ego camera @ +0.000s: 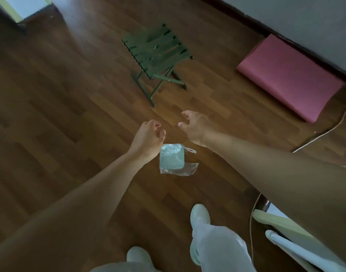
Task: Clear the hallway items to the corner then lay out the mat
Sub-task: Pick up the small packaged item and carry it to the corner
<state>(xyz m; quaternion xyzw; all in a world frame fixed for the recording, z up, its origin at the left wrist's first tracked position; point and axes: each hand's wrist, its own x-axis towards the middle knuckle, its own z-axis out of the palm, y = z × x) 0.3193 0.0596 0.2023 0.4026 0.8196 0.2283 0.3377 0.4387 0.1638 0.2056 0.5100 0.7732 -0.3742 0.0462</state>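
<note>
A small green folding stool [157, 54] stands on the wooden floor ahead of me. A folded pink mat [290, 77] lies by the wall at the right. A clear plastic bag with a pale roll inside [173, 160] lies on the floor near my feet. My left hand [148, 137] and my right hand [193, 125] reach forward side by side above the floor, between the bag and the stool. Both hands hold nothing, with fingers curled and apart.
A thin white cable [325, 132] runs over the floor at the right. White and pale-yellow furniture parts [286, 232] sit at the lower right. A grey wall with dark skirting [286, 36] borders the top right. My white shoes [199, 213] stand below.
</note>
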